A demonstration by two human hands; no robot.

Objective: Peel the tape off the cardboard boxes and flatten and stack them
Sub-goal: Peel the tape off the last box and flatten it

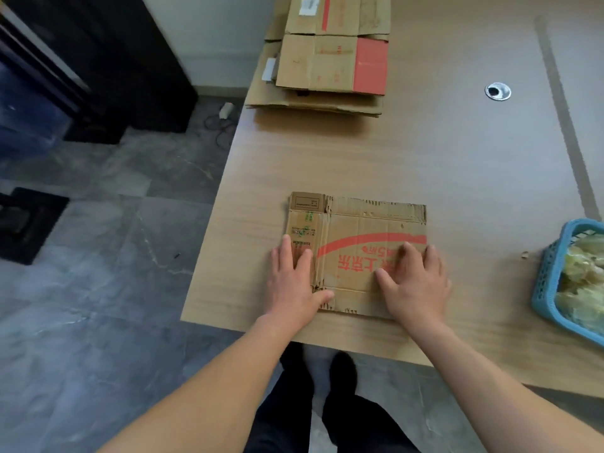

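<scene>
Wood-grain table [425, 165] stands over a grey tiled floor. Both hands lie flat on a flattened cardboard box [359, 230] near the table's front edge: the left hand [294, 282] presses its left end with straight fingers, the right hand [415, 282] its right half, fingers spread. Far beyond the left hand's fingertips sits a stack of flattened boxes [327, 67]; well right of the right hand, a blue basket [549, 282].

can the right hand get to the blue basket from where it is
Probably yes: the right hand rests flat on the cardboard box, and nothing bulky stands on the table between it and the blue basket.
</scene>
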